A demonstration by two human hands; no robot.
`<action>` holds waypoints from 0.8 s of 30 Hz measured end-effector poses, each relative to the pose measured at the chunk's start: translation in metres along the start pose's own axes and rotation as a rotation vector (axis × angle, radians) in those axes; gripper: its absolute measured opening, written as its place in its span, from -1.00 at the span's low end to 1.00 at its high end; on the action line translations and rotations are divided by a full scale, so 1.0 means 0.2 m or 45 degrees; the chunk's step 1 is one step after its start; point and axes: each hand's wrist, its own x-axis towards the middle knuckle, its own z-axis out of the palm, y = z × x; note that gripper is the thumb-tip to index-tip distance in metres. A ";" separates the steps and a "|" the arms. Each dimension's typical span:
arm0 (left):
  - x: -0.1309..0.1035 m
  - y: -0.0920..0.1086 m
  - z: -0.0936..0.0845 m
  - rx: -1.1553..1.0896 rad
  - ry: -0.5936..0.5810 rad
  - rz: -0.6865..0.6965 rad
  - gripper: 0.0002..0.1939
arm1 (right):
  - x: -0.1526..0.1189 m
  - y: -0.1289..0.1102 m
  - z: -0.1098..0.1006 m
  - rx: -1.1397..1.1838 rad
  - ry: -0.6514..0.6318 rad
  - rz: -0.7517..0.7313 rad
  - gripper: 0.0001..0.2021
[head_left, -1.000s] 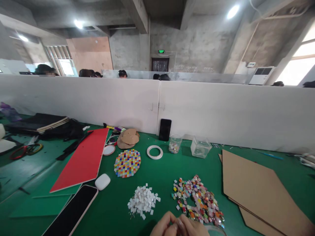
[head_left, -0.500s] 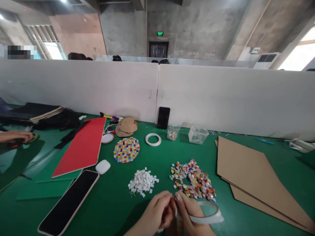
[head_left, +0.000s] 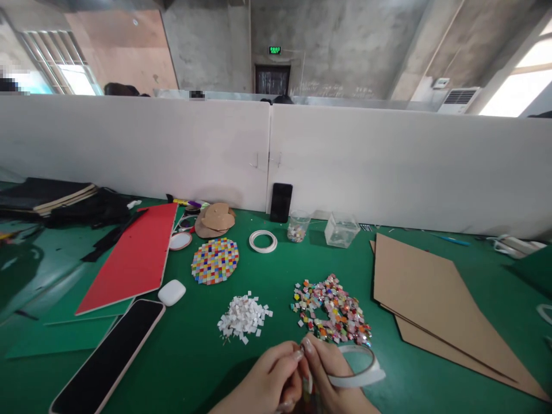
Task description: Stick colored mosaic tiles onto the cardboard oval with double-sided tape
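My left hand [head_left: 271,379] and my right hand [head_left: 331,371] meet at the near edge of the view, fingertips pressed together. A roll of white tape [head_left: 360,376] hangs at my right hand, its loop standing out to the right. Between my palms shows a sliver of something with small coloured tiles [head_left: 307,397], mostly hidden. What my left fingertips pinch is too small to make out. Just beyond my hands lie a heap of white square bits [head_left: 244,316] and a heap of colourful shiny tiles [head_left: 334,310].
A round tiled mosaic [head_left: 214,261], another tape roll [head_left: 263,241], a plastic cup [head_left: 298,227] and a clear box [head_left: 341,230] stand farther back. Cardboard sheets [head_left: 425,299] lie right. A phone [head_left: 112,353], white case [head_left: 172,292] and red board [head_left: 129,259] lie left.
The view has turned slightly, so the tabletop things sit a little farther left. Another person's hand at the far left has gone out of view. My hands stay together with the tape.
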 end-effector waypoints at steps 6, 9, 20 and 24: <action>0.00 0.04 0.01 0.081 0.016 -0.022 -0.66 | 0.02 -0.02 -0.01 -0.093 -0.186 -0.043 -0.63; 0.00 0.05 0.02 0.115 0.031 -0.014 -0.65 | 0.03 -0.04 -0.02 -0.123 -0.209 -0.058 -0.60; -0.01 0.08 0.03 0.277 0.172 0.024 -0.68 | 0.04 -0.08 -0.04 -0.050 -0.195 0.046 -0.64; 0.00 0.08 0.04 0.207 0.173 0.027 -0.70 | 0.03 -0.06 -0.03 -0.045 -0.088 0.013 -0.63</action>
